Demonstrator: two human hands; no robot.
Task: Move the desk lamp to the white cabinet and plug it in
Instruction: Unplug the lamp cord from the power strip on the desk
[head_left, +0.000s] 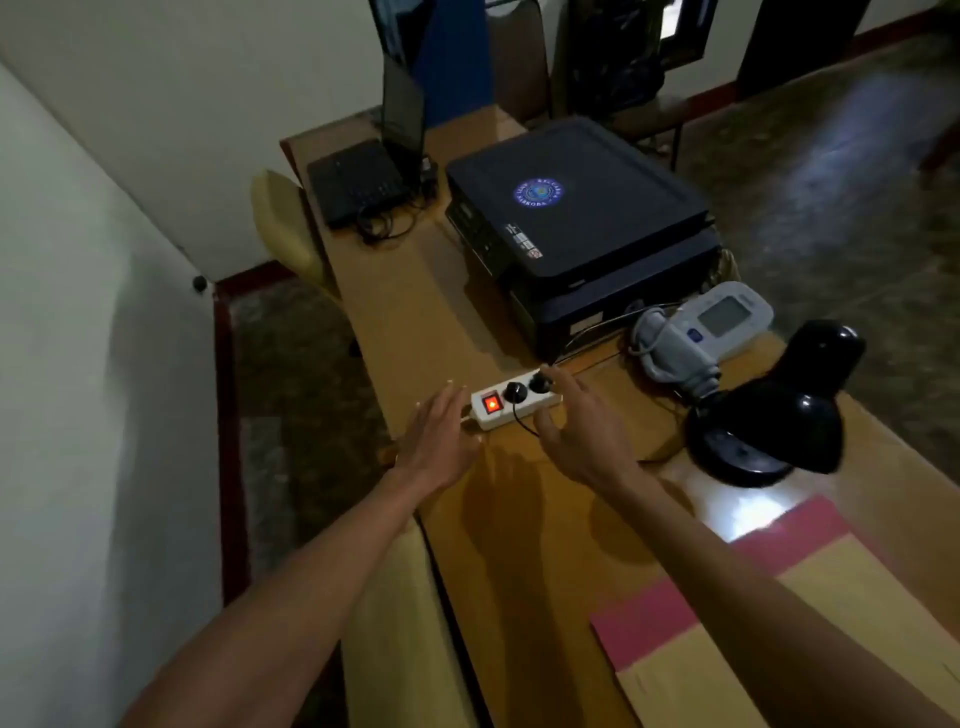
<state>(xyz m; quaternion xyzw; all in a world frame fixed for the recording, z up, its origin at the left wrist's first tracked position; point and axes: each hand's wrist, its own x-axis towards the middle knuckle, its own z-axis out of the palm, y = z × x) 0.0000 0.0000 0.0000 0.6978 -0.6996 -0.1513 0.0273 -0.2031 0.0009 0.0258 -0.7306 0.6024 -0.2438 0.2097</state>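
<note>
A black desk lamp stands lit on the wooden desk at the right, its shade pointing down at a bright patch. A white power strip with a glowing red switch lies near the desk's left edge, with two black plugs in it. My left hand hovers flat and open just left of the strip. My right hand is open over the strip's right end, fingers spread near the plugs, holding nothing. No white cabinet shows in the head view.
A black printer sits behind the strip, with an open laptop farther back. A grey blood pressure monitor lies beside the lamp. Pink and yellow folders lie near me. A white wall runs along the left.
</note>
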